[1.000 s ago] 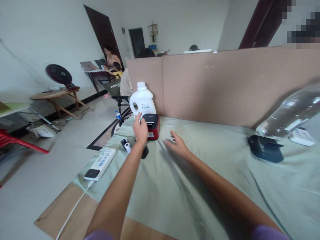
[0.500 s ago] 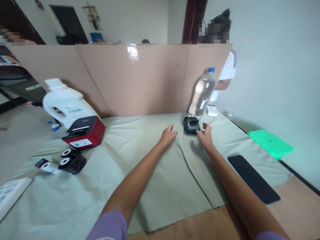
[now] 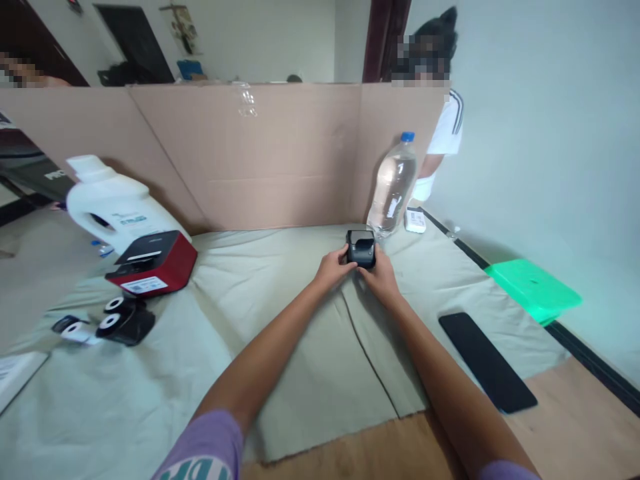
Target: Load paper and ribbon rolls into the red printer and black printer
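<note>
I have both hands on the small black device (image 3: pixel 361 248), which sits on the cloth (image 3: pixel 280 373) covering the surface, near the cardboard screen (image 3: pixel 260 153) and just beside the clear water bottle (image 3: pixel 393 185). My left hand (image 3: pixel 333 268) has its grip curled around the device's left side, fingers pressed against it; my right hand (image 3: pixel 383 277) clasps the right side in the same way. Well off to my left stands a red and black printer (image 3: pixel 153 263) in front of a white jug (image 3: pixel 113 202), with black paper rolls (image 3: pixel 123 321) nearer to me. To my right a flat black slab (image 3: pixel 487 362) lies on the cloth, and a green lid (image 3: pixel 534 291) rests beyond it.
</note>
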`<state>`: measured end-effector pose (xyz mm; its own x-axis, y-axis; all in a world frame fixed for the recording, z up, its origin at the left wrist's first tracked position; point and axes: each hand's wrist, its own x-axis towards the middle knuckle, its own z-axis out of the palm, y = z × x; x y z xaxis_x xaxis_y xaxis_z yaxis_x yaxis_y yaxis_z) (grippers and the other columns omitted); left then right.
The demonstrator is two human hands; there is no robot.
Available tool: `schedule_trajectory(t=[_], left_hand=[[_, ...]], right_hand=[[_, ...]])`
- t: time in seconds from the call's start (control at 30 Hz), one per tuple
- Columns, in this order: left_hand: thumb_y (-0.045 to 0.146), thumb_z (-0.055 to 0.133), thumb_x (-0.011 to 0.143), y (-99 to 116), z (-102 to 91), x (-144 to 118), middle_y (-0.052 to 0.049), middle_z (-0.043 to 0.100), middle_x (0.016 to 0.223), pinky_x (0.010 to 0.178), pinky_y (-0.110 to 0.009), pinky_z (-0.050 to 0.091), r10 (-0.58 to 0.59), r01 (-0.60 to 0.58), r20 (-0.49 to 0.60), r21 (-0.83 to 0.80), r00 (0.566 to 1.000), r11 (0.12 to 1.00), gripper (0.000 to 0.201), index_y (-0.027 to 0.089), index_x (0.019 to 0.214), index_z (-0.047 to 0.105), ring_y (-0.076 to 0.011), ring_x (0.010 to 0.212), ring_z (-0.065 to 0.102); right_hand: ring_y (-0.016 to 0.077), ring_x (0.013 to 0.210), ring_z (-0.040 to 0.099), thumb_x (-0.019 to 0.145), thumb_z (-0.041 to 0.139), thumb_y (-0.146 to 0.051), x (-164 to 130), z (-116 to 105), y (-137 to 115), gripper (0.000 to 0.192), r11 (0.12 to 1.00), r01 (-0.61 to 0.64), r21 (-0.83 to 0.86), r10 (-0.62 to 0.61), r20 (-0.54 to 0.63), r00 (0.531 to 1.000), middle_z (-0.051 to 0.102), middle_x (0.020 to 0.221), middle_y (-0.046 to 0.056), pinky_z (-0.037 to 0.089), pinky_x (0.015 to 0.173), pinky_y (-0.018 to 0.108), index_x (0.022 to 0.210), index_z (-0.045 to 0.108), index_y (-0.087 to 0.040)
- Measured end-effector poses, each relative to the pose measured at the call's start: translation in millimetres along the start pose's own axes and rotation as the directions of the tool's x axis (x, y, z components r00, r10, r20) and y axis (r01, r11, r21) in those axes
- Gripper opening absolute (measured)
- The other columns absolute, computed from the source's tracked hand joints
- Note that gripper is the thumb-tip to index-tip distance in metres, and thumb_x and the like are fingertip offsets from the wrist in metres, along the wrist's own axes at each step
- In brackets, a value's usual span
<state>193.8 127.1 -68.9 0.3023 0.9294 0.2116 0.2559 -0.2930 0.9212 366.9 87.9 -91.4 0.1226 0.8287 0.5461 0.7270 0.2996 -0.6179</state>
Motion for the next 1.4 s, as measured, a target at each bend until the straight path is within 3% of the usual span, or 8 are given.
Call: schedule_trajectory(t=[0.1,0.23,0.33,0.43,0.67,0.9,1.07,1.4], left_hand=[[0.033,0.077,0.080,13,-51.5,-45,-0.012,0.059,0.145,0.106,-0.043,0.052,0.035,-0.025,-0.087,0.103,0.996,0.994,0.070,0.018,0.146,0.056,-0.0308,0.121,0.067],[0.039,0.074,0.083,18,-119.9,-115,-0.006,0.061,0.144,0.105,-0.040,0.054,0.029,0.009,-0.180,0.209,0.983,0.978,0.063,0.022,0.143,0.060,-0.0300,0.120,0.067],[0.039,0.071,0.084,8,-153.2,-158,-0.007,0.063,0.140,0.103,-0.040,0.055,-0.005,0.057,-0.195,0.260,0.981,0.964,0.063,0.020,0.143,0.059,-0.0296,0.119,0.067],[0.039,0.070,0.084,-7,-170.7,-185,-0.010,0.066,0.137,0.102,-0.041,0.056,-0.056,0.113,-0.203,0.278,0.978,0.954,0.066,0.016,0.145,0.057,-0.0296,0.115,0.069],[0.029,0.072,0.079,-27,-181.4,-203,-0.009,0.065,0.138,0.114,-0.039,0.046,-0.055,0.117,-0.272,0.218,0.961,0.969,0.060,0.019,0.137,0.064,-0.0279,0.129,0.062],[0.024,0.060,0.089,-29,-175.7,-198,-0.010,0.072,0.127,0.110,-0.035,0.050,-0.040,0.134,-0.405,0.207,0.914,0.969,0.045,0.017,0.132,0.067,-0.0228,0.118,0.068],[0.020,0.052,0.092,-36,-176.3,-194,-0.013,0.062,0.143,0.119,-0.037,0.041,-0.021,0.101,-0.351,0.213,0.936,0.972,0.052,0.012,0.143,0.057,-0.0232,0.134,0.058],[0.003,0.047,0.083,-31,-179.2,-195,-0.006,0.060,0.145,0.123,-0.034,0.034,-0.113,0.193,-0.305,0.249,0.946,0.949,0.066,0.015,0.147,0.054,-0.0203,0.140,0.052]], right_hand=[[0.0403,0.131,0.052,0.082,0.069,-0.054,-11,15,-48,0.085,0.995,0.094,0.043,-0.095,0.022,0.995,0.056,0.141,0.024,0.041,0.109,0.059,0.151,0.040,-0.012],[0.0381,0.124,0.057,0.086,0.068,-0.052,-41,42,-121,0.082,0.987,0.142,0.074,-0.150,0.119,0.982,0.060,0.137,0.023,0.045,0.106,0.056,0.151,0.040,-0.011],[0.0387,0.121,0.058,0.085,0.069,-0.045,-68,62,-161,0.080,0.991,0.118,0.064,-0.129,0.204,0.970,0.059,0.138,0.024,0.047,0.103,0.055,0.151,0.039,-0.011],[0.0385,0.123,0.057,0.084,0.070,-0.039,-90,78,-186,0.079,0.994,0.091,0.058,-0.103,0.256,0.961,0.059,0.139,0.022,0.048,0.102,0.054,0.151,0.038,-0.012],[0.0387,0.124,0.056,0.082,0.072,-0.033,-110,101,-205,0.080,0.997,0.081,-0.005,-0.077,0.274,0.959,0.059,0.139,0.024,0.045,0.105,0.055,0.150,0.038,-0.010],[0.0380,0.122,0.058,0.079,0.074,-0.035,-113,105,-200,0.080,0.996,0.080,-0.036,-0.067,0.286,0.956,0.061,0.135,0.024,0.046,0.103,0.052,0.148,0.042,-0.009],[0.0398,0.126,0.056,0.077,0.074,-0.036,-114,107,-200,0.086,0.995,0.078,-0.067,-0.056,0.277,0.959,0.057,0.141,0.027,0.044,0.105,0.054,0.149,0.039,-0.005],[0.0394,0.122,0.059,0.077,0.075,-0.037,-110,104,-200,0.084,0.996,0.055,-0.073,-0.030,0.306,0.952,0.062,0.136,0.023,0.043,0.102,0.053,0.149,0.041,-0.012]])
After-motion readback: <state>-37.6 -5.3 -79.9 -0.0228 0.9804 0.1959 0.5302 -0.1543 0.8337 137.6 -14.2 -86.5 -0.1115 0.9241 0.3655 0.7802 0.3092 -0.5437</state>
